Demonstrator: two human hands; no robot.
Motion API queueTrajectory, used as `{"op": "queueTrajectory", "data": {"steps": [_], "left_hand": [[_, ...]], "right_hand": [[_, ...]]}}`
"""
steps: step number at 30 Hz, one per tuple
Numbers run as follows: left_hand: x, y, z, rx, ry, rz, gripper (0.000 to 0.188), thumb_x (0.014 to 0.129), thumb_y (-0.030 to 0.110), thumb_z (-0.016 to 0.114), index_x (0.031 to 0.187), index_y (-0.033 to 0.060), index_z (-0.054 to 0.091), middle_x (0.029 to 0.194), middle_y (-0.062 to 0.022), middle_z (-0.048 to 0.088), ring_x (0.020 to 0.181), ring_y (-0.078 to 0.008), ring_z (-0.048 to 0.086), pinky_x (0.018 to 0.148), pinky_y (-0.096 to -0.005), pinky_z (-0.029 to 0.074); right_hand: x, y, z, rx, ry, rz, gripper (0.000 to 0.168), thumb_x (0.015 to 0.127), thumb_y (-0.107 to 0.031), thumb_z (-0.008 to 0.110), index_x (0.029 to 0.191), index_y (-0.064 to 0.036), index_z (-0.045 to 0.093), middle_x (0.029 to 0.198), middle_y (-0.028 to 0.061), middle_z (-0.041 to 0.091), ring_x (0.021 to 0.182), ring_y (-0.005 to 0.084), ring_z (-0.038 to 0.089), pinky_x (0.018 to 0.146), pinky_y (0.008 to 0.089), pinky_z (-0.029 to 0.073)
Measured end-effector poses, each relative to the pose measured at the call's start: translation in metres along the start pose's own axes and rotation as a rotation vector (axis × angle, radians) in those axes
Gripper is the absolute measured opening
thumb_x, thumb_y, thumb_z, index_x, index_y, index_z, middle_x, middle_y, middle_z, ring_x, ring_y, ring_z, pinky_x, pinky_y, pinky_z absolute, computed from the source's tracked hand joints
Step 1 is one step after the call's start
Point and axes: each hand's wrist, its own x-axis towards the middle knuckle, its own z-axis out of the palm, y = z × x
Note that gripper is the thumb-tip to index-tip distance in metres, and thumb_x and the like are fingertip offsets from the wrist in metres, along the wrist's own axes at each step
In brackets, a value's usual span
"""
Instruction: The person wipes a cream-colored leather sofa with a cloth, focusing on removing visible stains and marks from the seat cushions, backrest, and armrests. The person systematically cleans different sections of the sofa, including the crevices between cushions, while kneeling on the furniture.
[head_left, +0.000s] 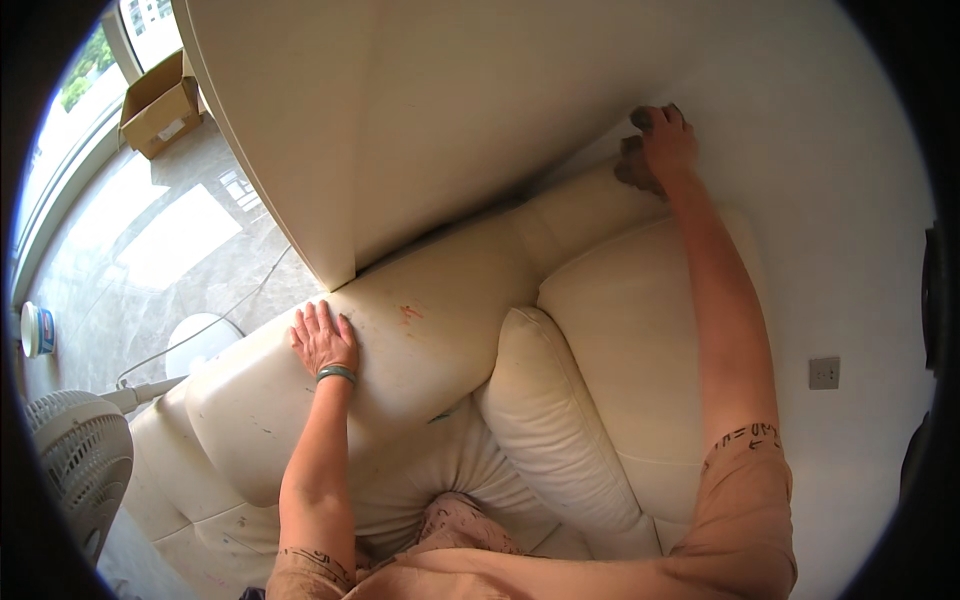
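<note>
My left hand (324, 341), with a green bangle at the wrist, rests flat on the arm of a cream leather sofa (442, 322). Its fingers are spread and it holds nothing. Far off to the upper right, my right hand (671, 142) grips a dark grey cloth (636, 166) near the corner where the sofa back meets the wall. Part of the cloth is hidden under the fingers. Orange and dark marks show on the sofa arm. A cream cushion (562, 420) leans against the sofa's backrest (630, 322).
A tall cream panel (450, 135) stands along the sofa arm, a dark narrow gap between them. To the left are a floor fan (79, 457), a cable, a cardboard box (163, 105) and a white tub (37, 330). A wall socket (823, 373) is at right.
</note>
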Motion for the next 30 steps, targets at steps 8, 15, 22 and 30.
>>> {"op": "queueTrajectory", "data": {"steps": [8, 15, 22, 30], "left_hand": [[0.001, -0.016, 0.000, 0.032, 0.067, 0.025, 0.044, 0.091, 0.033, 0.047, 0.130, 0.0107, 0.052, 0.139, -0.0095, 0.046, 0.136, -0.0282, 0.032, 0.113, -0.0469, 0.016], [-0.001, -0.007, 0.007, 0.023, 0.081, 0.053, 0.044, 0.092, 0.032, 0.046, 0.129, 0.0101, 0.052, 0.139, -0.0096, 0.046, 0.136, -0.0288, 0.032, 0.113, -0.0473, 0.016], [0.002, -0.008, 0.007, 0.010, 0.077, 0.056, 0.046, 0.090, 0.034, 0.049, 0.129, 0.0104, 0.053, 0.138, -0.0110, 0.047, 0.136, -0.0297, 0.032, 0.113, -0.0475, 0.017], [0.002, -0.011, 0.004, 0.027, 0.060, 0.038, 0.045, 0.090, 0.033, 0.049, 0.130, 0.0112, 0.053, 0.139, -0.0099, 0.046, 0.135, -0.0295, 0.033, 0.113, -0.0476, 0.017]], "right_hand": [[-0.028, -0.079, 0.066, -0.319, -0.465, -0.014, 0.044, 0.092, -0.031, 0.048, 0.134, -0.021, 0.046, 0.142, 0.0070, 0.039, 0.125, 0.0323, 0.039, 0.101, 0.0514, 0.031], [-0.135, -0.170, 0.147, 0.033, -0.428, -0.125, 0.051, 0.085, -0.029, 0.061, 0.133, -0.020, 0.049, 0.138, 0.0066, 0.043, 0.131, 0.0318, 0.034, 0.105, 0.0525, 0.029], [-0.059, -0.099, 0.081, -0.278, -0.518, -0.301, 0.049, 0.078, -0.026, 0.069, 0.125, -0.019, 0.055, 0.130, 0.0076, 0.049, 0.120, 0.0309, 0.046, 0.096, 0.0467, 0.040], [-0.030, -0.077, 0.055, -0.470, -0.353, -0.054, 0.031, 0.091, -0.023, 0.049, 0.121, -0.017, 0.057, 0.126, 0.0091, 0.050, 0.118, 0.0294, 0.046, 0.099, 0.0460, 0.035]]}}
